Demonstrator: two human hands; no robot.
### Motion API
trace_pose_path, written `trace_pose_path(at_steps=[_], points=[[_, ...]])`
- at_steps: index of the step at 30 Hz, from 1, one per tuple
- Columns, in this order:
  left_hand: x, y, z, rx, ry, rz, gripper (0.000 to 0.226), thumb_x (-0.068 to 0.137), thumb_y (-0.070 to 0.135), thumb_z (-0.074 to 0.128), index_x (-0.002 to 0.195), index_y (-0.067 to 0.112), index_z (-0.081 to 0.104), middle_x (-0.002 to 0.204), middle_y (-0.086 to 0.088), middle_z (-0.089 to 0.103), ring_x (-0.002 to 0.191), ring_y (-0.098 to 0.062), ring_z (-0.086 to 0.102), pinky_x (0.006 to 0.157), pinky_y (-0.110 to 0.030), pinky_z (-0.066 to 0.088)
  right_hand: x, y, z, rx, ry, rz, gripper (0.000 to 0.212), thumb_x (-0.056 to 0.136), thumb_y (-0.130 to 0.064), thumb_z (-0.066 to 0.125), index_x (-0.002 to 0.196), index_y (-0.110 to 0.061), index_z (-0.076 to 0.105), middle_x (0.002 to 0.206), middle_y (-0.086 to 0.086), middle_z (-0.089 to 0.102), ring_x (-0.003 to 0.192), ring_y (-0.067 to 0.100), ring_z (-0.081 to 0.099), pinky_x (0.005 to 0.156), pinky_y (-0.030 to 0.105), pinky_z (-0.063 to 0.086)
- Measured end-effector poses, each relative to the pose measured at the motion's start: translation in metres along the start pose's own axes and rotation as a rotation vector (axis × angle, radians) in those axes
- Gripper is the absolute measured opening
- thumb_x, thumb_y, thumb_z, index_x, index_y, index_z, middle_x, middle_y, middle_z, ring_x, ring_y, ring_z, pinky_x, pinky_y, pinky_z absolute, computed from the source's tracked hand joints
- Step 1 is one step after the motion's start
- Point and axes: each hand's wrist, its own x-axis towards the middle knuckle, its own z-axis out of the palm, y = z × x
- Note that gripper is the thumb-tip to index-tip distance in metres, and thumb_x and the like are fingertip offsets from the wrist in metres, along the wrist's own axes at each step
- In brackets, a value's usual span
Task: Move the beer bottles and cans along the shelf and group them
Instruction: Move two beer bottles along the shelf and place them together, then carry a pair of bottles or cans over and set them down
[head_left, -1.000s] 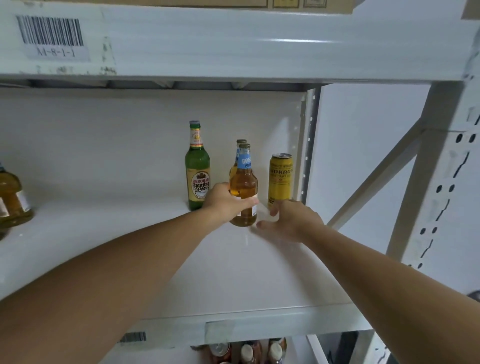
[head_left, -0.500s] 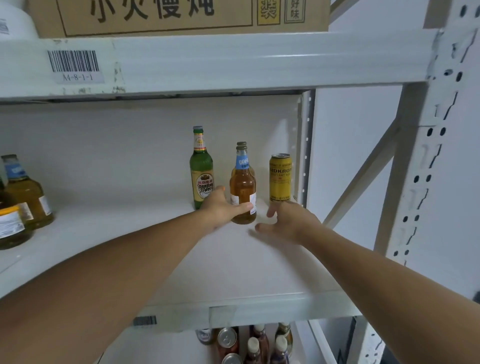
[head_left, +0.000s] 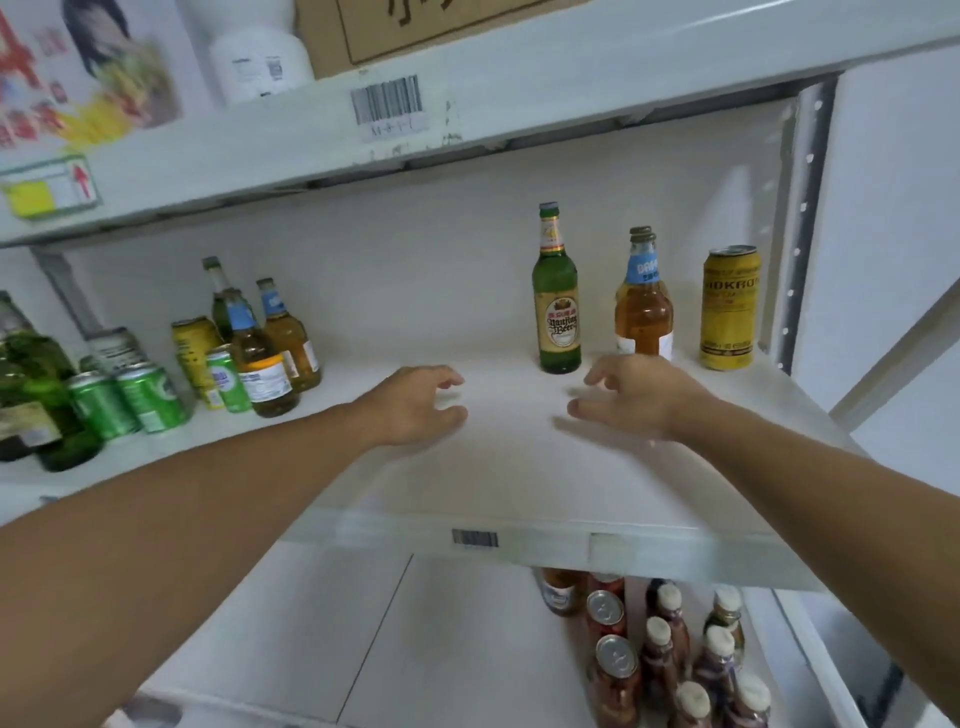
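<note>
On the white shelf (head_left: 519, 478), at the right end, a green beer bottle (head_left: 557, 306) stands beside an amber bottle with a blue neck label (head_left: 643, 306) and a yellow can (head_left: 729, 309). My left hand (head_left: 415, 402) hovers over the shelf's middle, fingers loosely curled, holding nothing. My right hand (head_left: 636, 395) is just in front of the amber bottle, fingers relaxed, also holding nothing. At the left end stand several more: amber bottles (head_left: 260, 364), green cans (head_left: 150, 397), a yellow can (head_left: 195, 345) and dark green bottles (head_left: 36, 395).
The upper shelf beam (head_left: 467, 98) carries a barcode label, with a cardboard box (head_left: 415, 26) and a white tub (head_left: 260, 62) above. Below the shelf are several capped bottles and cans (head_left: 665, 660). A perforated steel upright (head_left: 802, 223) bounds the right end.
My left hand has let go of the amber bottle and pulled back to the left. The right hand has drawn back a little. The view has swung left and down, showing the left-hand group.
</note>
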Motion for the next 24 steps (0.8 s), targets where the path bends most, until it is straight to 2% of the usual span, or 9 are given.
trace_pose_path(at_steps=[3,6,10,12,16,19,24], points=[[-0.029,-0.043,-0.017,0.050,0.020,-0.019,0.062,0.100,0.054,0.071,0.155,0.028,0.059,0.154,0.006,0.061,0.137,-0.017,0.061,0.113,-0.035,0.052,0.002,-0.038,0.016,0.002,-0.009,-0.040,0.068,0.087,-0.075,0.069,0.140,-0.032,0.062,0.135,0.000,0.066,0.117,0.025,0.065,0.099,0.043,0.058],[-0.060,-0.091,-0.039,0.091,0.054,-0.055,0.060,0.100,0.055,0.069,0.154,0.030,0.058,0.152,0.007,0.063,0.135,-0.017,0.061,0.110,-0.036,0.052,0.003,-0.088,0.036,-0.006,-0.003,-0.077,0.066,0.088,-0.072,0.071,0.140,-0.031,0.063,0.135,0.001,0.065,0.117,0.024,0.063,0.097,0.040,0.057],[-0.110,-0.168,-0.068,-0.062,0.077,-0.160,0.061,0.097,0.050,0.077,0.151,0.029,0.061,0.147,0.009,0.063,0.134,-0.015,0.061,0.107,-0.029,0.050,0.011,-0.162,0.074,0.122,-0.027,-0.109,0.054,0.089,-0.067,0.074,0.129,-0.032,0.067,0.133,0.002,0.066,0.112,0.023,0.064,0.090,0.035,0.051],[-0.138,-0.208,-0.080,-0.108,0.100,-0.214,0.061,0.097,0.050,0.076,0.152,0.027,0.061,0.149,0.009,0.062,0.134,-0.013,0.061,0.106,-0.027,0.048,0.013,-0.198,0.096,0.107,-0.034,-0.130,0.049,0.091,-0.067,0.072,0.126,-0.033,0.067,0.132,0.000,0.067,0.109,0.021,0.063,0.089,0.036,0.048],[-0.183,-0.279,-0.110,-0.087,0.133,-0.230,0.058,0.102,0.049,0.070,0.154,0.025,0.060,0.152,0.005,0.062,0.138,-0.016,0.059,0.110,-0.030,0.047,0.016,-0.266,0.130,0.106,-0.015,-0.157,0.045,0.091,-0.063,0.073,0.124,-0.032,0.071,0.124,-0.003,0.068,0.110,0.021,0.062,0.093,0.037,0.051],[-0.205,-0.322,-0.127,-0.043,0.139,-0.239,0.060,0.102,0.051,0.069,0.155,0.025,0.059,0.155,0.006,0.061,0.142,-0.016,0.057,0.113,-0.034,0.048,0.025,-0.319,0.150,0.100,-0.050,-0.189,0.044,0.092,-0.063,0.073,0.123,-0.032,0.071,0.122,-0.002,0.068,0.110,0.023,0.062,0.090,0.036,0.050],[-0.224,-0.364,-0.140,-0.048,0.168,-0.239,0.059,0.102,0.052,0.069,0.154,0.026,0.059,0.153,0.006,0.062,0.140,-0.015,0.059,0.116,-0.041,0.050,0.037,-0.391,0.177,0.119,-0.062,-0.258,0.043,0.093,-0.059,0.074,0.126,-0.031,0.071,0.122,-0.002,0.067,0.112,0.020,0.061,0.090,0.033,0.048]])
